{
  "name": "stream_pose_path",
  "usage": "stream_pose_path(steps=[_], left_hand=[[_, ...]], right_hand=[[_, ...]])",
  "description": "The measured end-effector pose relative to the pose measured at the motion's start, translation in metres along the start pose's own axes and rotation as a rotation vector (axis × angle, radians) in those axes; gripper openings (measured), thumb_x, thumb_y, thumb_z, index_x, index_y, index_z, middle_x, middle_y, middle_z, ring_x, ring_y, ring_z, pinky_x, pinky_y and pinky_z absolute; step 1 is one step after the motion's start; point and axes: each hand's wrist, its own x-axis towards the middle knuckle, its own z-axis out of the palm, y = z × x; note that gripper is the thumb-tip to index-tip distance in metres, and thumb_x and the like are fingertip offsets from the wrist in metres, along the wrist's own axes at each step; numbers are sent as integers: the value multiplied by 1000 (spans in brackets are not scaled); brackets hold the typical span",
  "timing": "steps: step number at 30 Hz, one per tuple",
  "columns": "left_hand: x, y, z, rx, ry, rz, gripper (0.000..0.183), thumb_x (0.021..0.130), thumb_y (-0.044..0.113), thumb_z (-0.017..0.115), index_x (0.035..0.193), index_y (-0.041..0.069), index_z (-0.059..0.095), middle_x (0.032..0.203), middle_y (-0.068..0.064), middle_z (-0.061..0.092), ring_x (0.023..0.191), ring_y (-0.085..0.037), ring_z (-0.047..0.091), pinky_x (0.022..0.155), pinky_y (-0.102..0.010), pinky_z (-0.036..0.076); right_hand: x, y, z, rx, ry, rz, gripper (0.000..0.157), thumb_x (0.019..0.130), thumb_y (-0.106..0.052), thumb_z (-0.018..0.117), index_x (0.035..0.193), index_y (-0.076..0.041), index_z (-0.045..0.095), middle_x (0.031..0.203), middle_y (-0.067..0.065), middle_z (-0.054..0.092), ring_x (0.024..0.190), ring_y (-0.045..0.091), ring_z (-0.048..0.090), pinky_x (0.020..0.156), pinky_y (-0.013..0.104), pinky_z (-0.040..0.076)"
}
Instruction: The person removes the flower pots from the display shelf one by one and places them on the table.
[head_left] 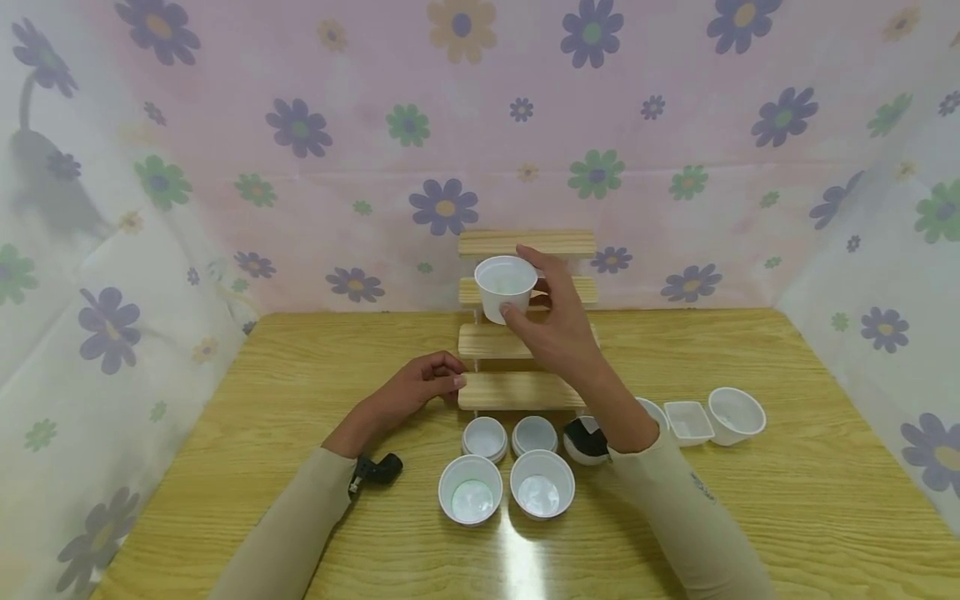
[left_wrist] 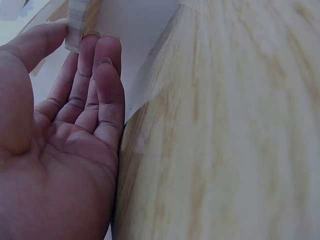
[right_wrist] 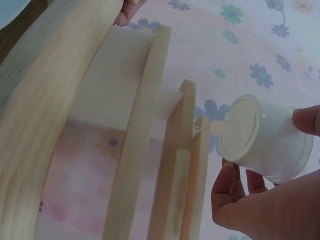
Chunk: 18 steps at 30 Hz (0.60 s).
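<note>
A white plastic cup, open end up, is held between the thumb and fingers of my right hand. It is raised in front of the upper steps of a tiered wooden rack. In the right wrist view the cup shows its round base, with the thumb on one side and fingers on the other. Down at the rack's lowest plank, my left hand pinches the left end. The left wrist view shows the plank's end between thumb and fingertips.
Before the rack stand two white cups and, behind them, two white lidded-looking tubs. A white bowl with something dark sits near my right forearm. Further right are a square white dish and a round bowl. Flowered cloth hangs behind.
</note>
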Motion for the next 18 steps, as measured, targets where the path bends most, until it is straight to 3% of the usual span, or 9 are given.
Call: stream_pose_path(steps=[8, 14, 18], left_hand=[[0, -1, 0, 2, 2, -2, 24, 110, 20, 62, 128, 4, 63, 99, -12, 67, 92, -31, 69, 88, -39, 57], [-1, 0, 1, 10, -1, 0, 25, 110, 22, 63, 127, 4, 63, 99, -16, 66, 92, -31, 68, 87, -39, 57], [-1, 0, 0, 8, 0, -2, 25, 109, 21, 63, 127, 4, 63, 99, -16, 66, 92, -31, 68, 87, -38, 57]], right_hand=[[-10, -3, -11, 3, -1, -5, 70, 95, 1, 74, 157, -6, 43, 146, 15, 47, 120, 35, 59, 97, 47, 49], [-18, -3, -19, -19, -21, -35, 70, 94, -1, 74, 157, -14, 46, 149, 11, 46, 120, 34, 59, 100, 52, 49], [-23, -3, -24, -32, -21, -48, 71, 93, 0, 73, 157, -15, 47, 149, 10, 46, 120, 31, 59, 100, 47, 50]])
